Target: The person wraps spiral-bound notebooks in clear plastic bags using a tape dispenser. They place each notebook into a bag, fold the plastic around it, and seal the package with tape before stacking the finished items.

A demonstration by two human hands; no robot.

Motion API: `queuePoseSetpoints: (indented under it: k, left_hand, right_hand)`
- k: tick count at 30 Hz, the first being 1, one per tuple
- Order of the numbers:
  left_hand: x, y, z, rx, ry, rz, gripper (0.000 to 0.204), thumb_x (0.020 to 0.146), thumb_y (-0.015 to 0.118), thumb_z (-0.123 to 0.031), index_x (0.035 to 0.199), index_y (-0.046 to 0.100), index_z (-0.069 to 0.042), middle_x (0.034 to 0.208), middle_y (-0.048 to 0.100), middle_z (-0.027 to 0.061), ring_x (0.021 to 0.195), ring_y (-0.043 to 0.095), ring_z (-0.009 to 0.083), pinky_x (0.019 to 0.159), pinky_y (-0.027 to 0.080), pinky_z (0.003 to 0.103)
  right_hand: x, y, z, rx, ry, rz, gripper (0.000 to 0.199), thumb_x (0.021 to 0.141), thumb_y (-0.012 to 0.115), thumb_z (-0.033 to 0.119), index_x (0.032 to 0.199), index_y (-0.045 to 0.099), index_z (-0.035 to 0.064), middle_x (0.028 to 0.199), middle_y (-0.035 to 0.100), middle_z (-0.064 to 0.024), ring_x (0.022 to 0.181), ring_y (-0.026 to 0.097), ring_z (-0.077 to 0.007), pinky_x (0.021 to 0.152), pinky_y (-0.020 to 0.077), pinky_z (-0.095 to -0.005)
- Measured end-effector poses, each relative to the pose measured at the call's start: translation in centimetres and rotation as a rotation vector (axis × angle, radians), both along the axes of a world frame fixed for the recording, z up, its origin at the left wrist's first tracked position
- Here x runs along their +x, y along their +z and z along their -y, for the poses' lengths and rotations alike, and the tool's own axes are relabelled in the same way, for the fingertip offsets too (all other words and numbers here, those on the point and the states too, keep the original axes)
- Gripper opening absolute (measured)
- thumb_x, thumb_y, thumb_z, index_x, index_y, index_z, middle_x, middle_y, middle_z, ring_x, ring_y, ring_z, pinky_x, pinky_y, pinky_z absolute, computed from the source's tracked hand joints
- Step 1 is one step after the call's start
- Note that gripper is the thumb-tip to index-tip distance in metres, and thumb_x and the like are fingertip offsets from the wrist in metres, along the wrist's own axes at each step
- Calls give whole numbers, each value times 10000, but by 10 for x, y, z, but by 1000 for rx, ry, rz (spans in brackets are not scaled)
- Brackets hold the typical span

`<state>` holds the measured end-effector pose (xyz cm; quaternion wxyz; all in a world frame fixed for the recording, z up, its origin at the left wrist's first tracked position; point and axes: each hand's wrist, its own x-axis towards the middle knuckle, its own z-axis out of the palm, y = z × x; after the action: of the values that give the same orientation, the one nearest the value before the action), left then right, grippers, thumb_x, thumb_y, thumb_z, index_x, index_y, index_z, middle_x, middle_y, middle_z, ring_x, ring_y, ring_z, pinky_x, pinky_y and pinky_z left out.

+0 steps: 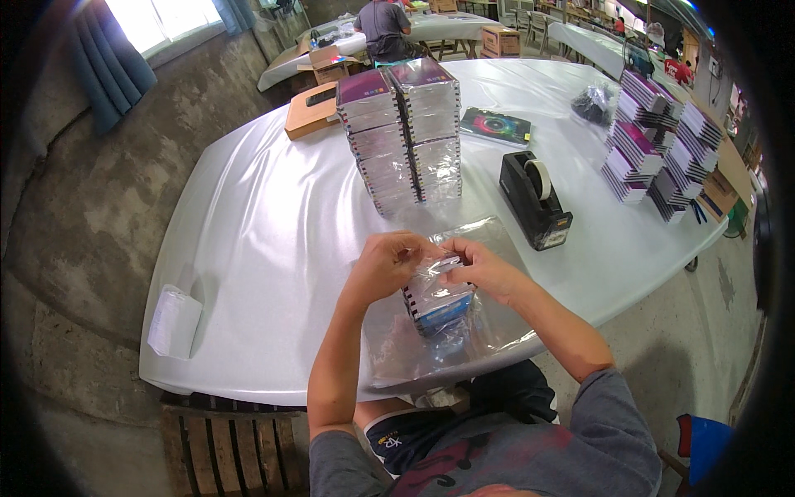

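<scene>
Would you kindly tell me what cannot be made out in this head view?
- Small box: its face is blurred by the glossy clear bag.
- Left hand and right hand fingertips: hidden behind the bag's top.
- Far tables: too small, bent by fisheye.

A white-covered table (273, 215) is filling the middle, with rough grey concrete floor (74, 232) showing at nine o'clock and again at four o'clock. Daylight is coming through a window (157, 18) at eleven o'clock, where a blue curtain (112, 62) is hanging beside it. More white tables (580, 37) are standing at one o'clock, and a wooden pallet (224, 443) is lying at seven o'clock.
</scene>
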<state>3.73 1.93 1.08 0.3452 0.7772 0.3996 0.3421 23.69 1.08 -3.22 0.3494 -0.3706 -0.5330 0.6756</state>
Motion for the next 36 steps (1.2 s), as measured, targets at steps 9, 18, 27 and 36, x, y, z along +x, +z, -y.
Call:
queuePoseSetpoints:
  k: [9, 18, 27, 36]
  left_hand:
    - [-1, 9, 6, -362, 165, 328, 402, 822, 703, -124, 1193, 589, -16, 981, 677, 89, 843, 647, 145, 694, 535, 265]
    - [5, -16, 9, -129, 291, 360, 373, 744, 797, -166, 1031, 668, 35, 920, 693, 95, 787, 623, 120, 663, 503, 262]
    - [-10, -28, 35, -30, 271, 117, 167, 712, 777, -99, 825, 718, 10, 867, 699, 101, 851, 657, 187, 765, 511, 300]
    - [5, -11, 53, 259, 202, -91, 778, 622, 804, -94, 1315, 458, -22, 1065, 669, 154, 1052, 627, 270, 857, 484, 385]
  right_hand:
    - [1, 14, 5, -31, 11, 55, 336, 720, 729, 117, 1030, 632, 33, 951, 630, -34, 875, 568, -115, 796, 430, -250]
    - [1, 0, -3, 36, -3, 18, 247, 747, 744, 132, 963, 670, 38, 838, 660, -20, 802, 595, -91, 757, 440, -238]
    - [4, 8, -5, 530, -44, 391, 195, 724, 771, 124, 908, 711, 98, 842, 677, -18, 795, 625, -121, 718, 467, -274]
    - [-3, 24, 29, 1234, -231, 1021, 125, 760, 652, 248, 849, 708, 179, 1141, 575, -18, 1152, 503, -195, 969, 320, -572]
